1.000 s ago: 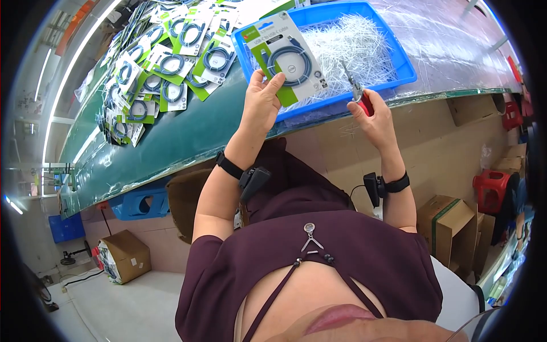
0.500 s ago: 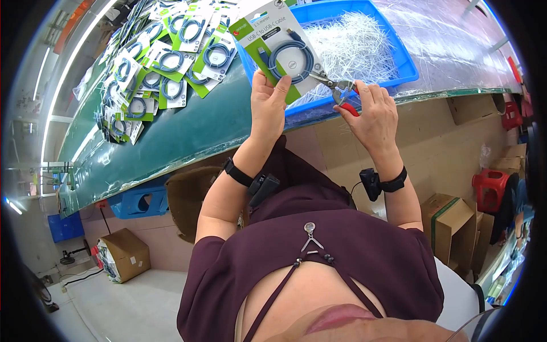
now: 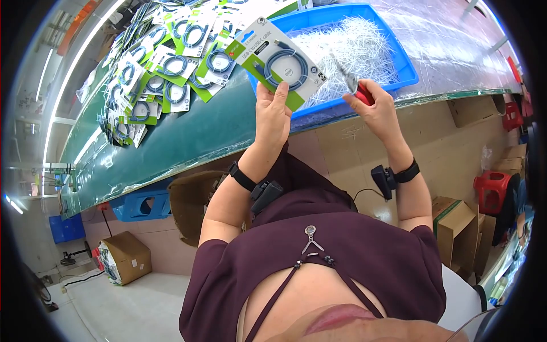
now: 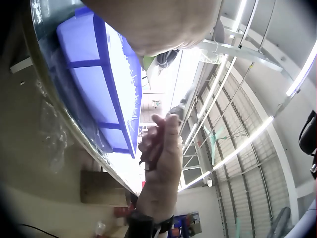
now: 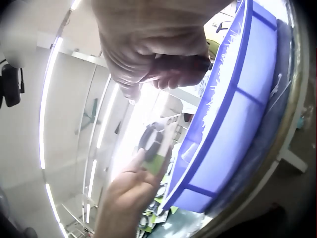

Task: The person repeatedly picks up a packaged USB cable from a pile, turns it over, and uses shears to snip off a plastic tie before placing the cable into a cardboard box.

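Note:
Thumb on the front and fingers behind, my left hand (image 3: 272, 117) pinches the lower edge of a carded USB-C cable (image 3: 292, 71). This white and green card is tilted over the near left of a blue tray, its coiled blue cable facing up. My right hand (image 3: 377, 114) grips red-handled cutters (image 3: 366, 95), their blurred metal blades pointing up and left over the tray, apart from the card. In the right wrist view, the left hand (image 5: 130, 193) holds the card (image 5: 170, 131) upright. The left wrist view shows the right hand (image 4: 161, 161) with its fingers curled.
The blue tray (image 3: 405, 71) holds a heap of thin white strips (image 3: 364, 48). A large pile of carded cables (image 3: 174, 65) covers the green table (image 3: 165, 134) to the left. Cardboard boxes (image 3: 456, 219) and a red stool (image 3: 489, 191) stand on the floor at right.
The cutters came from the right to the card's lower right edge half a second ago, then drew back right. The card has moved and tilted further over in my left hand.

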